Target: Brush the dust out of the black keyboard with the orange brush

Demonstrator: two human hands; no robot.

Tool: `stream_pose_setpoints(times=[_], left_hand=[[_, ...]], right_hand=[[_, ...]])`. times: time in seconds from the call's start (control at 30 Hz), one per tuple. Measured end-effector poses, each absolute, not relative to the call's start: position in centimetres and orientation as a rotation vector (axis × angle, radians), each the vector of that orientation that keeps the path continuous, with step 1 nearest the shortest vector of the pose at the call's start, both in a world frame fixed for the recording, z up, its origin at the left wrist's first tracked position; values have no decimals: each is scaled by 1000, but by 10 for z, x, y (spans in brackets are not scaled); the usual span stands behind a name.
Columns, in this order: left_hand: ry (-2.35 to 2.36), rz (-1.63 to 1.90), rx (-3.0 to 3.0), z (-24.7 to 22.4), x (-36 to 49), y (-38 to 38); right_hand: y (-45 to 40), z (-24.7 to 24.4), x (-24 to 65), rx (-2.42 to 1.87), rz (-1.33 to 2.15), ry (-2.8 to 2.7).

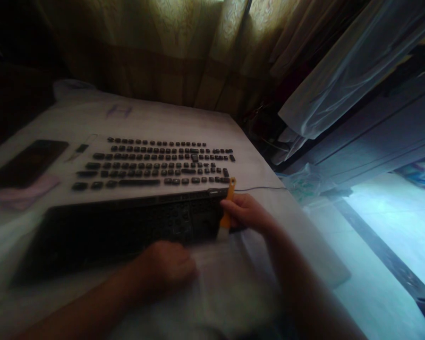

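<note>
A black keyboard base with its keys taken off lies across the table in front of me. My right hand is closed around the yellow handle of a brush, bristles down at the keyboard's right end. Close to the near edge of the keyboard rests my left hand, its fingers curled in; what it may hold is hidden. Beyond the keyboard, loose black keycaps are laid out in several rows.
At the left a dark phone lies partly over a pink cloth. A small dark object sits beside the keycaps. A cable runs right from the keyboard. Curtains hang behind the white-covered table.
</note>
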State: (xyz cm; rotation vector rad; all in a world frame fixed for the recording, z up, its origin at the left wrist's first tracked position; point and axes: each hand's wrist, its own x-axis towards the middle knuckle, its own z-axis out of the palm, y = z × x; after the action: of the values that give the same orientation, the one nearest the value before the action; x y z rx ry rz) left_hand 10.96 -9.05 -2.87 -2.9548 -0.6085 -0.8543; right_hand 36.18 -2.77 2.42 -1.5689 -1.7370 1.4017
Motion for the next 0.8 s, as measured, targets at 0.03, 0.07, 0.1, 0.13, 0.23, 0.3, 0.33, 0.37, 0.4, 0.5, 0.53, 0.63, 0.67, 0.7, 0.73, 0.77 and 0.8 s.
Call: stream_pose_setpoints(times=[0.03, 0.07, 0.1, 0.13, 0.23, 0.3, 0.33, 0.37, 0.4, 0.5, 0.53, 0.63, 0.67, 0.7, 0.73, 0.77, 0.8], left_hand=[[-602, -847, -2962, -29, 109, -91], [-603, -835, -2966, -29, 109, -91], [-607, -821, -2968, -29, 109, -91], [-612, -810, -2969, -29, 109, -91], [-619, -812, -2967, -28, 109, -91], [-620, -830, -2967, -28, 109, -91], [-621, -843, -2964, -29, 109, -91], [-620, -855, -2960, -29, 109, -91], [-622, -855, -2962, -29, 109, -91], [-631, -831, -2979, -29, 109, -91], [-633, -814, -2987, -28, 109, -92], [-630, -830, -2988, -27, 109, -92], [-631, -832, -2986, -27, 110, -91], [-633, -834, -2985, -26, 110, -91], [-634, -843, -2981, -26, 110, -91], [-635, -845, -2980, -26, 110, -91], [-632, -847, -2980, -26, 110, -90]], right_hand=[[-28, 23, 366, -1543, 1400, -1709], [-28, 21, 370, -1515, 1397, -1686], [-29, 19, 372, -1483, 1397, -1663], [-29, 18, 373, -1449, 1394, -1651], [-32, 14, 369, -1338, 1417, -1670], [-33, 13, 363, -1268, 1426, -1717], [-33, 13, 360, -1239, 1424, -1751], [-33, 13, 358, -1220, 1421, -1789], [-32, 14, 356, -1206, 1418, -1829], [-30, 15, 355, -1202, 1409, -1944], [-29, 16, 355, -1208, 1406, -1977], [-27, 18, 359, -1217, 1406, -2058], [-26, 20, 361, -1217, 1403, -2074], [-25, 21, 363, -1214, 1396, -2086], [-24, 22, 365, -1211, 1388, -2100], [-24, 24, 366, -1209, 1380, -2115], [-23, 25, 368, -1210, 1372, -2132]])
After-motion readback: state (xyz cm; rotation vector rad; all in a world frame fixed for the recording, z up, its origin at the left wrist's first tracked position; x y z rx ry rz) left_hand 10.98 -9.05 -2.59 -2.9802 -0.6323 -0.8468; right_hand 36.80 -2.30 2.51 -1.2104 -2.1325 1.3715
